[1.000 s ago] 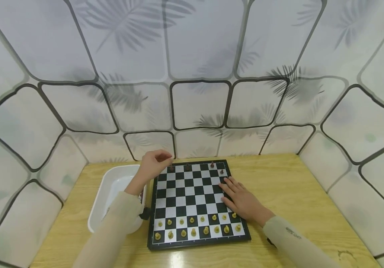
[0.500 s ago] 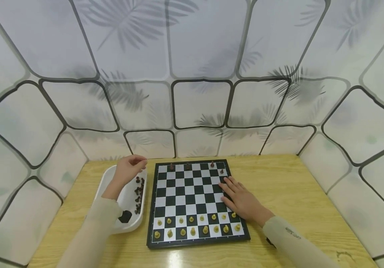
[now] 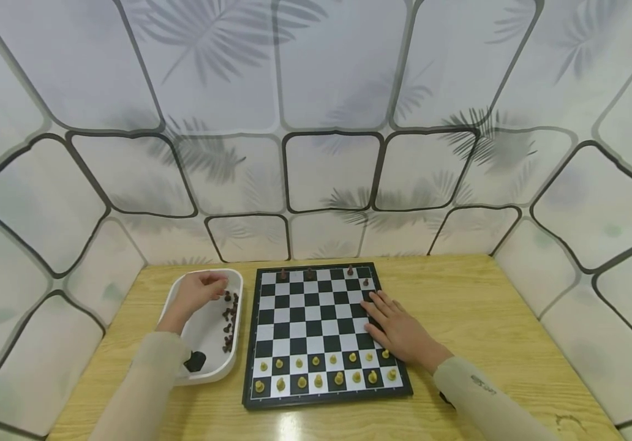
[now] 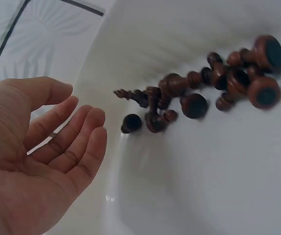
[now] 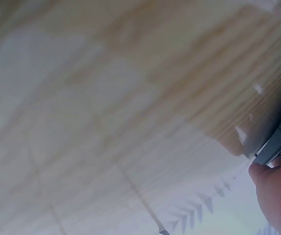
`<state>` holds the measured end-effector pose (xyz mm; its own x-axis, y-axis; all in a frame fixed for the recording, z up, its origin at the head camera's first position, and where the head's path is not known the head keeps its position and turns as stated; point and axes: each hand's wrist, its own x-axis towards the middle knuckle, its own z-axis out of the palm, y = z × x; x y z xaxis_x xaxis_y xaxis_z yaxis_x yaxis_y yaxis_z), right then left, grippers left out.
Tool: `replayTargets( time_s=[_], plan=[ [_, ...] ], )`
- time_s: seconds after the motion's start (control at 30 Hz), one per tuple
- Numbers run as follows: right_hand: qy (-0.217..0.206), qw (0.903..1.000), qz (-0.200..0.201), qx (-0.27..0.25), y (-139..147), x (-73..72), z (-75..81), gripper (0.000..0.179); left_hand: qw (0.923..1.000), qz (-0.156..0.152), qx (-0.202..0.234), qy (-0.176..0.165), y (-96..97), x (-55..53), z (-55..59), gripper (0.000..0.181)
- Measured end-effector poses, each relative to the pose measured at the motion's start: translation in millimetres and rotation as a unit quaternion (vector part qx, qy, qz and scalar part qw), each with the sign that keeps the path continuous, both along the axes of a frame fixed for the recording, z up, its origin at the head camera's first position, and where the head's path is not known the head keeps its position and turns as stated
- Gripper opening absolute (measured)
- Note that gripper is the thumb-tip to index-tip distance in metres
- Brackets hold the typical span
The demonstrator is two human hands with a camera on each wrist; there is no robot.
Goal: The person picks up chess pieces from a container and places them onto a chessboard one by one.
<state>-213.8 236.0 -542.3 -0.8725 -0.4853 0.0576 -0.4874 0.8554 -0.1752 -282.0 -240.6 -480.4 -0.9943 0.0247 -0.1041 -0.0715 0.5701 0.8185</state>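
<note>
My left hand (image 3: 193, 293) is over the far part of a white plastic tray (image 3: 204, 334), its fingers loosely bent with nothing between them. In the left wrist view, several dark brown chess pieces (image 4: 174, 85) lie in a heap along the tray's wall, just beyond the fingertips. To the right, my right hand (image 3: 397, 329) rests with straight fingers on the right edge of a black-and-white chessboard (image 3: 313, 329). A brown pawn (image 3: 366, 282) stands near the far right corner, and a few other brown pieces (image 3: 283, 275) stand along the far row.
Two rows of yellow chess pieces (image 3: 318, 381) stand on the near side of the board. Tray and board sit side by side on a light wooden table (image 3: 448, 294). A patterned cloth wall (image 3: 329, 174) rises behind the table and on both sides.
My left hand has moved left from the board's far left corner, then lowered over the tray, bringing the brown pieces there into view. My right hand has stayed in place.
</note>
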Motion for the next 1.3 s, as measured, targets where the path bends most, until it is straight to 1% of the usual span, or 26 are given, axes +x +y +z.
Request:
replayTargets(
  time_s=[0.17,0.43,0.63,0.8,0.97,1.2,1.3],
  plan=[
    [-0.006,1.0,-0.003,-0.001,0.8,-0.2,0.7,0.063,0.9995,-0.022,-0.014,-0.018,-1.7,-0.2,-10.0,0.035],
    [0.002,1.0,-0.001,-0.004,0.8,0.7,1.3,0.063,0.9996,-0.021,-0.007,-0.02,-4.4,-1.9,-21.3,0.034],
    [0.002,1.0,-0.001,-0.009,1.0,0.7,2.5,0.062,0.9994,-0.028,-0.005,-0.017,-2.3,-2.7,-23.3,0.033],
    [0.003,0.9999,-0.001,-0.011,0.8,-0.2,0.1,0.062,0.9993,-0.034,-0.012,-0.013,-1.2,-4.9,-27.3,0.033],
    [0.001,0.9999,-0.002,-0.01,0.8,0.7,0.8,0.062,0.9989,-0.041,-0.022,-0.012,-0.9,-5.5,-28.6,0.033],
    [0.015,0.9998,0.006,-0.014,1.5,0.7,0.6,0.061,0.9984,-0.042,-0.036,-0.012,0.4,-6.6,-29.4,0.032],
    [0.011,0.9998,0.005,-0.016,1.7,0.5,0.2,0.062,0.9977,-0.045,-0.05,-0.011,0.7,-6.1,-29.2,0.032]
  ],
)
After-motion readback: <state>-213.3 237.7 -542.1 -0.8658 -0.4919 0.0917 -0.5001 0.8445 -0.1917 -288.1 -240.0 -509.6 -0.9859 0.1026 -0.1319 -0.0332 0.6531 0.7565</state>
